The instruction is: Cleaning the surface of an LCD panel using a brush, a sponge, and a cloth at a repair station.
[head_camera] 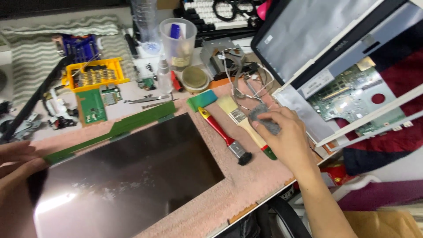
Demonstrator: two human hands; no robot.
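A bare dark display panel (132, 172) with a long green circuit strip (119, 128) along its far edge lies on a pink mat (246, 180). My left hand (15, 165) rests on the panel's left corner, fingers flat. My right hand (286, 136) hovers over the mat to the right of the panel, its fingers closed on a small grey pad (264, 118). Under that hand lie a pale-bristle brush (240, 117) and a red-handled black-bristle brush (222, 134).
An opened laptop with a bare mainboard (352, 94) and its lid (304, 31) lies at the right. Behind the mat are a plastic cup (178, 39), a small bottle (164, 75), a yellow bit tray (94, 72), a green board (91, 106), tweezers (145, 100) and a keyboard (216, 13).
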